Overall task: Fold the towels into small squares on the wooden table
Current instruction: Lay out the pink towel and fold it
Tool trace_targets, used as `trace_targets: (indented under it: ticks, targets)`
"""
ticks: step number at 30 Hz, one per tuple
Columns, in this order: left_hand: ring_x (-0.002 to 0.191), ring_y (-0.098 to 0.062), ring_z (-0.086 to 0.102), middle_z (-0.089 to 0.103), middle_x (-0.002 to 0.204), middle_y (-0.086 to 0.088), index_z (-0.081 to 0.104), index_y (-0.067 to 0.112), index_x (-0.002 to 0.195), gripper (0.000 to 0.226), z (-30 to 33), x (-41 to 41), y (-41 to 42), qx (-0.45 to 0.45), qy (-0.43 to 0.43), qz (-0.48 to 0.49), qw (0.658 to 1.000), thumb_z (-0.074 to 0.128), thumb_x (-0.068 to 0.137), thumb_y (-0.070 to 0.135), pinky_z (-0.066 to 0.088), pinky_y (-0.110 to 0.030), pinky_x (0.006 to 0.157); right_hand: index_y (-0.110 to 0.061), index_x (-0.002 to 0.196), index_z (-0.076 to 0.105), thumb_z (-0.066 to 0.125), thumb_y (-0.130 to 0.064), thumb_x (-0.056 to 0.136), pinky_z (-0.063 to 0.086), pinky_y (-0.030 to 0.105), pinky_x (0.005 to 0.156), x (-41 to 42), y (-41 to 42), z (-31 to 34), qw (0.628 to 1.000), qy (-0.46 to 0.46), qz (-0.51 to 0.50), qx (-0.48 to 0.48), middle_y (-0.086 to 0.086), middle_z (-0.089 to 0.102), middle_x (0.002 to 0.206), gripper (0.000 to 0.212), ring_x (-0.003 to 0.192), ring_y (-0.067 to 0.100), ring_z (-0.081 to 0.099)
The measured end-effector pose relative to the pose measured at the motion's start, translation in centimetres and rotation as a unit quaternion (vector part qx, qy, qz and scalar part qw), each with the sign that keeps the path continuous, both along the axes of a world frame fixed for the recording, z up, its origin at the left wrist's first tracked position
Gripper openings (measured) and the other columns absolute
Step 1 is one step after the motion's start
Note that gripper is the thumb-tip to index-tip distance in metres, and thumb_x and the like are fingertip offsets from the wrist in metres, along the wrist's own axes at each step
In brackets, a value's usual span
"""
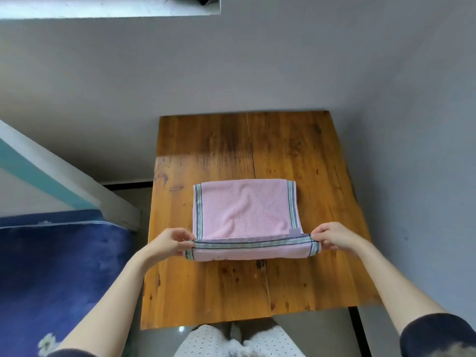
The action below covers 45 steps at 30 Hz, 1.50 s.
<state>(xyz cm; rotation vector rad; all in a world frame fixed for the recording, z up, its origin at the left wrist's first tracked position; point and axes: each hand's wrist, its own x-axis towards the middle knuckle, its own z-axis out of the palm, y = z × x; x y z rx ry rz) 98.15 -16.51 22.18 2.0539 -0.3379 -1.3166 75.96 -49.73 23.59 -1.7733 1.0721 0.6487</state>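
A pink towel point(244, 210) with striped green and blue borders lies flat in the middle of the wooden table point(296, 155). Its near edge is lifted off the wood and curled over toward the far side, showing the striped hem. My left hand point(171, 240) pinches the near left corner of that raised edge. My right hand point(332, 237) pinches the near right corner. Both hands hold the edge a little above the table, level with each other.
The table stands against a grey wall point(257, 73). A bed with a dark blue flowered cover point(56, 274) is close on the left. My legs in dotted trousers point(239, 341) are at the table's near edge.
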Motion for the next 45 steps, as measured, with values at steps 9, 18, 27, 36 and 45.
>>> trace_targets:
  ticks: [9, 18, 27, 36, 45]
  targets:
    - [0.093, -0.020, 0.064, 0.067, 0.096, -0.008, 0.064, 0.009, 0.097, 0.012, -0.4, 3.6, -3.3, -0.070, -0.059, 0.132, 0.987, 0.060, 0.089, 0.017, 0.052, -0.024, 0.068, -0.012, 0.105, 0.063, 0.054, -0.019, 0.093, 0.052, 0.025, 0.072, 4.1, -1.5, -2.1, 0.974, -0.147, -0.168, -0.045, 0.004, 0.065, 0.101, 0.016, 0.092, 0.015, 0.062]
    - [0.079, -0.014, 0.057, 0.062, 0.088, -0.008, 0.065, 0.009, 0.094, 0.009, -4.1, 9.6, -8.7, -0.080, -0.104, 0.187, 0.974, 0.062, 0.088, 0.015, 0.049, -0.026, 0.065, -0.008, 0.104, 0.062, 0.053, -0.016, 0.094, 0.042, 0.018, 0.064, 10.5, -5.2, -5.9, 0.958, -0.187, -0.190, -0.103, 0.003, 0.060, 0.097, 0.015, 0.086, 0.012, 0.056]
    - [0.087, -0.016, 0.055, 0.060, 0.091, -0.008, 0.064, 0.017, 0.086, 0.003, -8.5, 11.9, -10.0, -0.042, -0.111, 0.215, 0.969, 0.062, 0.088, 0.017, 0.051, -0.026, 0.064, -0.013, 0.098, 0.060, 0.053, -0.019, 0.093, 0.046, 0.023, 0.068, 14.3, -6.4, -9.9, 0.954, -0.176, -0.206, -0.126, 0.006, 0.061, 0.099, 0.011, 0.091, 0.017, 0.057]
    - [0.077, -0.006, 0.050, 0.056, 0.097, -0.003, 0.058, 0.017, 0.111, 0.027, -11.5, 10.7, -10.0, 0.000, -0.268, 0.194, 0.944, 0.065, 0.086, 0.023, 0.047, -0.034, 0.081, -0.010, 0.114, 0.059, 0.057, -0.023, 0.091, 0.045, 0.028, 0.083, 14.9, -5.8, -13.2, 0.934, -0.169, -0.220, -0.225, 0.008, 0.056, 0.116, 0.027, 0.100, 0.017, 0.056]
    - [0.140, -0.036, 0.016, 0.025, 0.150, -0.013, 0.031, 0.023, 0.142, 0.051, -13.8, 0.7, -12.1, 0.013, -0.549, -0.125, 0.826, 0.041, 0.093, 0.034, 0.005, -0.058, 0.111, -0.019, 0.143, 0.029, 0.041, -0.029, 0.093, 0.013, 0.053, 0.115, 11.0, 5.7, -16.0, 0.847, -0.272, 0.223, -0.398, 0.008, 0.033, 0.150, 0.052, 0.141, 0.024, 0.021]
